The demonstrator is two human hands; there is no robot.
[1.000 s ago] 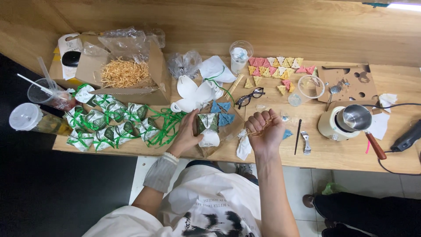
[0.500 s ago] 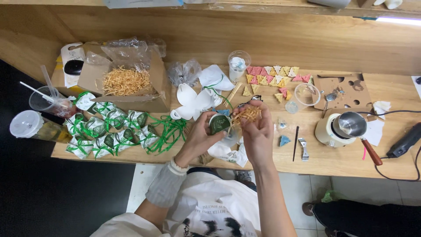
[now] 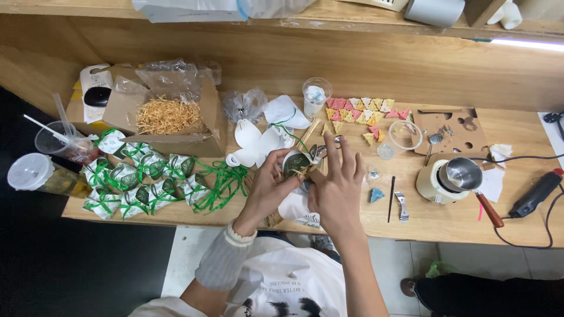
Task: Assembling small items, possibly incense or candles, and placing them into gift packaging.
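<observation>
My left hand (image 3: 267, 189) grips a small white and green paper packet (image 3: 295, 162) over the middle of the wooden bench (image 3: 446, 220). My right hand (image 3: 339, 183) hovers over the packet with fingers spread, its fingertips pressing down on the packet's top. More white packet paper (image 3: 296, 206) lies under my hands. Several finished packets tied with green ribbon (image 3: 147, 182) are piled to the left.
An open cardboard box of straw-coloured shredded filler (image 3: 167, 115) stands at the back left, white folded wrappers (image 3: 258, 141) beside it. Small coloured triangular pieces (image 3: 361, 111) lie at the back. A small pot with a ladle (image 3: 449, 176), a glue gun (image 3: 537, 191) and plastic cups (image 3: 50, 141) are around.
My right hand, a closed fist a second ago, carried filler to the packet and now lies open and spread over it. My left hand lifted the packet slightly away from me.
</observation>
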